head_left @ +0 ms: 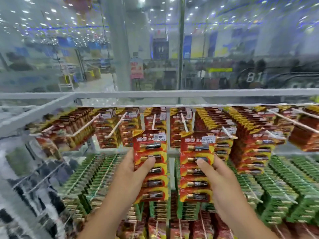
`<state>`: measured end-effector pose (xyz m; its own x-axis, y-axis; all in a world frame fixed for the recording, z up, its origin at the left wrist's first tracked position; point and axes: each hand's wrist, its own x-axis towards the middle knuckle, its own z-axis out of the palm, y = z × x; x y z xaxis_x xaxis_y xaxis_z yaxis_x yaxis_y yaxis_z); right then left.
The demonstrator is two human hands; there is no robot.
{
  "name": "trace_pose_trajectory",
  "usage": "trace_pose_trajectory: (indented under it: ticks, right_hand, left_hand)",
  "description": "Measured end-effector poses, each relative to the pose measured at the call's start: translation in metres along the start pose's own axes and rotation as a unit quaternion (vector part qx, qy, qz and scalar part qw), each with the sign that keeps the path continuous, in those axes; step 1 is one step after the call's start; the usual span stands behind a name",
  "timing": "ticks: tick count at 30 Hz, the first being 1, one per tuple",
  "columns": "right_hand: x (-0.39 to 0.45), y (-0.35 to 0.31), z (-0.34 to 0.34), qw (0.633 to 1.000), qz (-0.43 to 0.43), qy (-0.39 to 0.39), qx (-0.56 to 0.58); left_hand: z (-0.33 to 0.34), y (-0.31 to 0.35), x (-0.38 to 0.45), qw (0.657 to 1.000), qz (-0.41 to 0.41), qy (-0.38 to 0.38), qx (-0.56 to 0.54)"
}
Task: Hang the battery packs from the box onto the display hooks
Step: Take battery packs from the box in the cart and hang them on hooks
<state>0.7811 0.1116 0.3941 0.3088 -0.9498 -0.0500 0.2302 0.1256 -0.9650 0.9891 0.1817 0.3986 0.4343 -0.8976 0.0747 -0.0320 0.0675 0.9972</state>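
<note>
Battery packs: two red-and-yellow strips at frame centre, each in one hand. My left hand [133, 168] has its grip pinched on the left battery pack [150, 165], thumb on the front, fingers behind the left edge. My right hand [217, 175] has its grip pinched on the right battery pack [196, 167], thumb on the front, fingers round the right edge. Both packs are upright, tops level with the white display hooks [183, 121] of the top row. Red hanging packs [248, 135] fill that row; green packs [279, 187] fill the row below, lower half of frame. Blurry shop floor behind glass, upper frame.
</note>
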Motion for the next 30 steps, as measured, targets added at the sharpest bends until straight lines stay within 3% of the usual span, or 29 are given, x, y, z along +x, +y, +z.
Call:
trace_pose_trajectory:
  ticks: [9, 16, 23, 30]
  right_hand:
    - [0.007, 0.01, 0.0, 0.999, -0.005, 0.001, -0.043]
    - [0.028, 0.017, 0.009, 1.0, 0.026, 0.003, -0.012]
    - [0.078, 0.026, 0.027, 0.997, -0.017, 0.065, -0.031]
    - [0.13, 0.048, 0.041, 0.988, -0.068, 0.135, -0.025]
  left_hand:
    - [0.006, -0.011, 0.021, 0.999, -0.036, 0.0, -0.02]
    - [0.014, -0.008, 0.04, 1.0, -0.029, 0.007, -0.001]
    - [0.022, -0.012, 0.073, 0.998, -0.03, 0.052, -0.004]
    - [0.03, -0.011, 0.111, 0.996, 0.018, 0.079, 0.033]
